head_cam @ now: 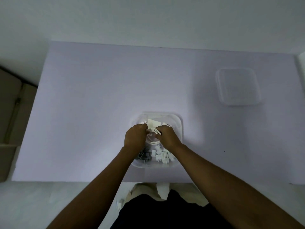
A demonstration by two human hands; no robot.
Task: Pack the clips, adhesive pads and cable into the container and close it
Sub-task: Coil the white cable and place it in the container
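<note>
A clear square container (179, 123) stands on the table's near middle. Both hands are inside it, holding a coiled white cable (153, 142). My left hand (135, 138) grips the coil's left side and my right hand (167, 137) grips its right side, fingers curled round the loops. White adhesive pads (154, 124) lie in the far part of the container. White clips (162, 157) and grey clips (146, 157) lie in its near part. The container's clear lid (238, 86) rests flat on the table at the far right.
The lilac table top (90, 104) stretches wide to the left and behind the container. A white object (302, 61) sits at the far right edge. A brown cabinet (9, 113) stands left of the table.
</note>
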